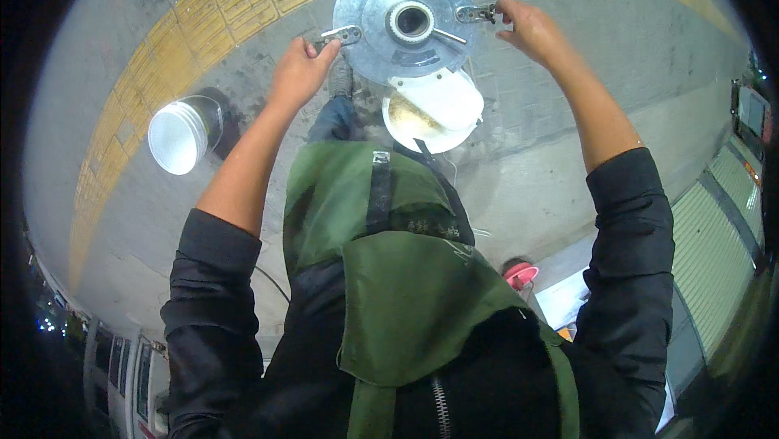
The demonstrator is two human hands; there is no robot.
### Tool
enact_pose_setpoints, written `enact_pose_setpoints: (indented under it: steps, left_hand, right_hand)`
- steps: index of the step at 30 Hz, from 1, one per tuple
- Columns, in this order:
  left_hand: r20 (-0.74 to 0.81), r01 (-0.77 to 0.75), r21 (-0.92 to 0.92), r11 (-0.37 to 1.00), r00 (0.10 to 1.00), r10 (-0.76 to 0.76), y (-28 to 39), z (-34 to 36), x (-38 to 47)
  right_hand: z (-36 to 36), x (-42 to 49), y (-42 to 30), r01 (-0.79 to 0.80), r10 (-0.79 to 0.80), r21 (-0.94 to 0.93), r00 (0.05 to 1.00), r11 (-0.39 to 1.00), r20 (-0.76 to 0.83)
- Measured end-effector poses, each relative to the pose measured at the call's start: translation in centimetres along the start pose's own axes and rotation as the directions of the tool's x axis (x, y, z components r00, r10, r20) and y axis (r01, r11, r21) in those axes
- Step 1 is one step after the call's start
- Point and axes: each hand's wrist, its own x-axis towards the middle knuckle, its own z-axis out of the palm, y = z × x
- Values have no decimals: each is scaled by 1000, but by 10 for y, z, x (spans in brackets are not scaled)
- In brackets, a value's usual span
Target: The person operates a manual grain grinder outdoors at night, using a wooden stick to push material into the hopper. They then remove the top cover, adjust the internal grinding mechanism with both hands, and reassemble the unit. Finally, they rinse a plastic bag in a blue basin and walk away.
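A round metal machine lid point(377, 19) with a ribbed central collar point(411, 22) and a short metal rod lies before me at the top of the view. My left hand point(304, 71) pinches the end of the metal clamp point(345, 35) at the lid's left rim. At the right rim sits another metal clamp point(475, 14); my right hand point(529, 28) is at its outer end, thumb and fingers curved around it, and whether it grips is hard to tell. Just below the lid, a white round container point(395, 125) with yellowish residue stands partly under a white cover point(450, 95).
A white plastic bucket point(178, 138) is on the grey pavement at left. Yellow tactile paving point(237, 1) curves behind the machine. A pink basin point(520, 274) lies at lower right, near my right sleeve. The green apron point(401, 299) covers my front.
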Motion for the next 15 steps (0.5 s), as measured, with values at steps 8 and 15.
enact_pose_setpoints:
  steps: [8, 15]
  left_hand:
    - [-39, -412, 315, 855, 894, 446, -4, -11, 10]
    - [42, -461, 329, 824, 879, 475, -6, -13, 20]
  right_hand:
    - [-25, 25, -7, 306, -252, -397, 950, 865, 184]
    - [-32, 42, 6, 515, -423, -434, 857, 739, 296]
